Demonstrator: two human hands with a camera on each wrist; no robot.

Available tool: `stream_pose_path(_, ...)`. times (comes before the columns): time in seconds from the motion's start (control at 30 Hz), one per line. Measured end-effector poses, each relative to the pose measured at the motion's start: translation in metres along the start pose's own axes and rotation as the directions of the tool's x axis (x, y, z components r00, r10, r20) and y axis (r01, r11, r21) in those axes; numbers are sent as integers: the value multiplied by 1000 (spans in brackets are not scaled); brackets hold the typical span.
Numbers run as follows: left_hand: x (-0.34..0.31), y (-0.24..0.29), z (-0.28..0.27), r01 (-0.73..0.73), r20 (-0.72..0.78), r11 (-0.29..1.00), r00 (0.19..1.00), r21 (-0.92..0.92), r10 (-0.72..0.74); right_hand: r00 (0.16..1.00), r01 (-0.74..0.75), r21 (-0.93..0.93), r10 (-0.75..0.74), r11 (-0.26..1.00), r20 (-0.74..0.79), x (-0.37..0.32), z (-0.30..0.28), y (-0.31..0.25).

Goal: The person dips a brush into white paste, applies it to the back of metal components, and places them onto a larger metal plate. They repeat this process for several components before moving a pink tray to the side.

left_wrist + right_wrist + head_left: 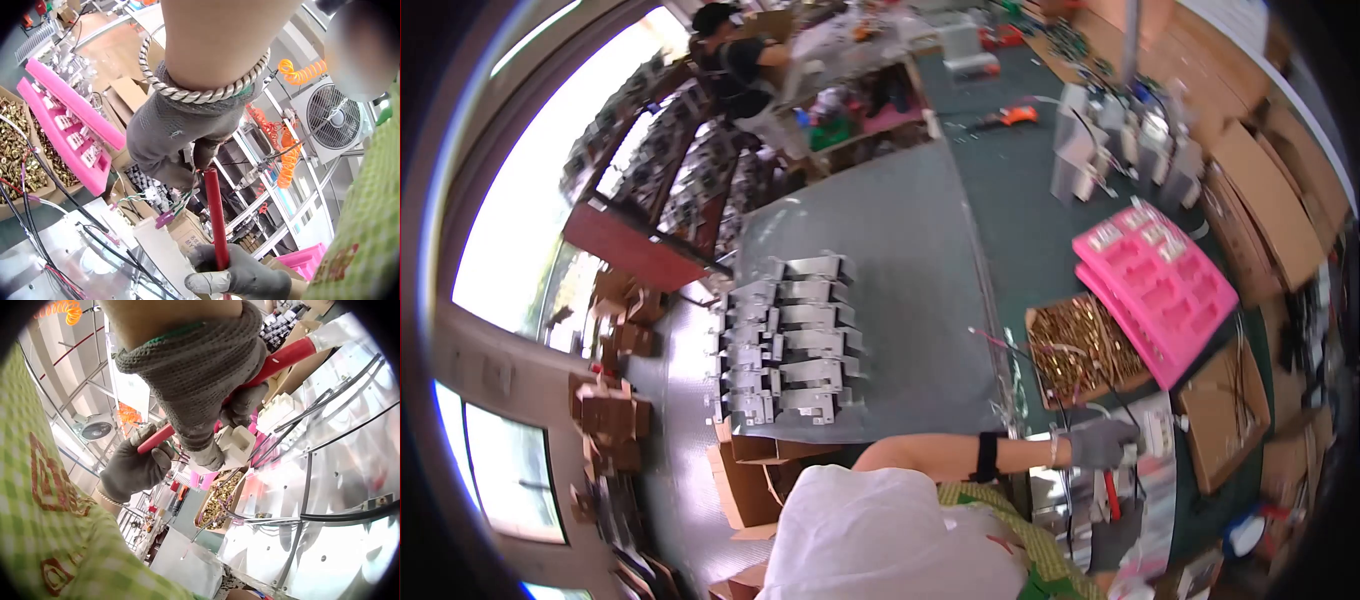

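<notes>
Grey gloves cover both hands. My left hand (1100, 443) (181, 137) (134, 469) has curled fingers at one end of a red-handled tool (1112, 495) (216, 219) (290, 356), and thin green and white wires (182, 201) come out beside its fingertips. What exactly those fingers pinch is partly hidden. My right hand (1115, 538) (247, 273) (200, 394) grips the tool, its thumb wrapped in white in the left wrist view. A cream plastic block (236, 449) sits right by the right fingers. Black cables (59, 181) (305, 494) run over a shiny metal panel (337, 550) below.
Beyond the hands lies a box of brass-coloured parts (1065, 350), beside pink foam trays (1160, 285). Rows of metal brackets (810, 340) stand on the grey table (910, 300). Cardboard (1225, 410) lies at the right; another person (740, 75) stands at the far side.
</notes>
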State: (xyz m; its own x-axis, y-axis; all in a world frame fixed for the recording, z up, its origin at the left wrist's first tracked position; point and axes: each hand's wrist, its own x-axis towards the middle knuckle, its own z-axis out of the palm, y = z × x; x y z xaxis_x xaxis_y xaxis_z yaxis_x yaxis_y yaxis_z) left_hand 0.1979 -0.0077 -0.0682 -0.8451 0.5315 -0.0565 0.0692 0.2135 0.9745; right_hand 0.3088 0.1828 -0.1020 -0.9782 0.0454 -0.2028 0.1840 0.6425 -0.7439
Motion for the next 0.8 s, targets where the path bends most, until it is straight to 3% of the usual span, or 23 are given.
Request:
stream_pose_path(0.03, -4, -3, 3, -39, -58, 999, 998, -18, 37, 989, 99, -322, -128, 942, -72, -5, -1, 3)
stream_pose_path(0.07, -8, -4, -1, -43, 7, 993, 999, -110, 44, 986, 99, -321, -137, 942, -98, -6, -7, -23)
stream_pose_path(0.1, -13, 14, -13, 92, 72, 991, 994, -99, -85, 979, 113, -346, -164, 931, -123, -5, -10, -38)
stream_pose_path(0.17, -23, 5, -12, 150, 53, 969, 988, -195, -142, 1000, 13, -355, -17, 935, -8, -10, -12, -37)
stream_pose_path(0.2, -27, 2, -9, 305, 109, 873, 952, -380, -285, 1000, 28, -430, -26, 902, 11, -12, -10, -33)
stream_pose_path(0.37, -25, 1, -5, 411, 18, 822, 898, -393, -440, 998, -26, -411, 51, 911, 49, -12, -5, -29)
stream_pose_path(0.4, -23, -3, -6, 387, 28, 838, 912, -384, -409, 998, -4, -386, -19, 923, -55, -9, -1, -26)
stream_pose_path(0.47, -14, -12, -7, 334, 35, 867, 938, -369, -346, 994, -25, -400, -21, 916, -111, 0, 2, -19)
stream_pose_path(0.5, -5, 2, -7, 371, 85, 863, 927, -343, -365, 995, -15, -397, -27, 918, -100, 3, 0, -18)
stream_pose_path(0.6, 1, -47, -9, 439, 203, 621, 887, -649, -414, 992, -30, -391, -21, 920, -127, 3, -9, -8)
stream_pose_path(0.63, 4, -59, -10, 508, 277, 672, 860, -539, -429, 991, -65, -410, 12, 910, -130, 1, -11, -5)
stream_pose_path(0.73, 27, -93, 8, 615, 373, 576, 787, -538, -491, 993, -81, -437, 35, 896, -112, -6, -21, 4)
stream_pose_path(0.8, 54, -95, 13, 563, 273, 616, 819, -551, -504, 991, -98, -454, 47, 886, -123, -4, -20, 9)
